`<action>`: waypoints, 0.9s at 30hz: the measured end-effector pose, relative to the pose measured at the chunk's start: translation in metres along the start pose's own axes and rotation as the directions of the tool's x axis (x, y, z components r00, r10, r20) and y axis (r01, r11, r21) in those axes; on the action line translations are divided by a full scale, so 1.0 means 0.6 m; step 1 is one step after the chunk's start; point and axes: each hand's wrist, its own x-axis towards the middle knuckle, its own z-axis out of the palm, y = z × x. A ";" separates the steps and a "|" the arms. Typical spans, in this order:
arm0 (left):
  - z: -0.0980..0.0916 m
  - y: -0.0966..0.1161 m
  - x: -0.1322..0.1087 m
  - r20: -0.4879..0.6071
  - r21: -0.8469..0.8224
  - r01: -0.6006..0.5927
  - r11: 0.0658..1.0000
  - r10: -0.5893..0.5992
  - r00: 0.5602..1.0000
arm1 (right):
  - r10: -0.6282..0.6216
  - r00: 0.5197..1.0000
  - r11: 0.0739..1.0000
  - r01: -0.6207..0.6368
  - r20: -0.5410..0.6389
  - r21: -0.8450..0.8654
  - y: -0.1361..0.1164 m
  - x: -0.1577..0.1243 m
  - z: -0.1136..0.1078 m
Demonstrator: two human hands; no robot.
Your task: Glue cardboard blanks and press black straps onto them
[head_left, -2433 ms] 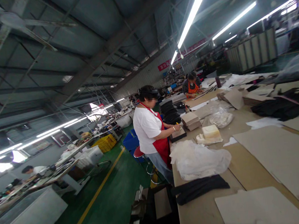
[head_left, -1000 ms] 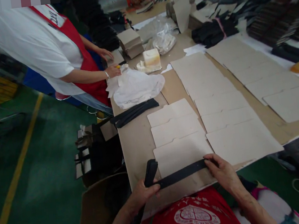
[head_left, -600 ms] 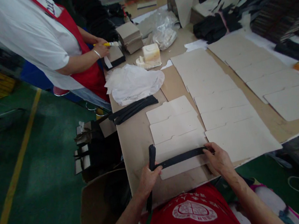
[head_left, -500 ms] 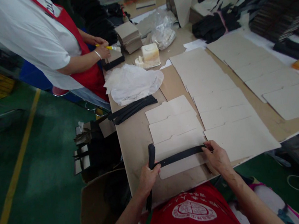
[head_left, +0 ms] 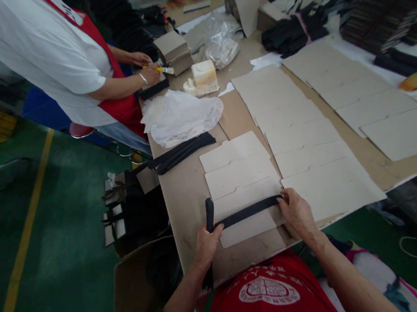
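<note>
A black strip (head_left: 251, 211) lies stretched across the nearest grey-beige board (head_left: 253, 229), close to the table's front edge. My left hand (head_left: 208, 244) is closed on its left end and also holds a bundle of black strips (head_left: 210, 214) that hangs down past the table edge. The right end of the strip is pinched in my right hand (head_left: 295, 211), at the board's right edge. More boards overlap behind it in a column, and a second column of boards (head_left: 329, 181) lies to the right.
Beyond the boards are loose black strips (head_left: 185, 151), a white plastic bag (head_left: 184, 116) and a cream-coloured container (head_left: 204, 78). A person in a red apron (head_left: 121, 96) at the upper left holds a brush (head_left: 165, 70). An open carton (head_left: 134, 291) stands below the table's left edge.
Both my hands keep hold of the strip, which lies nearly the same over the board. The other person's hands have moved apart, and the brush has shifted. The whole view has shifted slightly.
</note>
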 end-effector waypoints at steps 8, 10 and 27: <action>0.005 -0.008 0.008 0.005 0.009 0.025 1.000 -0.025 1.000 | -0.011 1.000 0.998 0.011 0.001 -0.067 -0.006 0.004 0.000; 0.005 -0.007 0.008 0.010 0.013 0.026 1.000 -0.026 1.000 | -0.010 1.000 0.997 0.010 0.003 -0.080 -0.006 0.005 0.001; 0.001 0.006 0.004 0.001 0.032 0.049 0.998 -0.049 0.999 | -0.031 0.999 0.990 0.034 0.024 -0.137 -0.006 0.009 0.003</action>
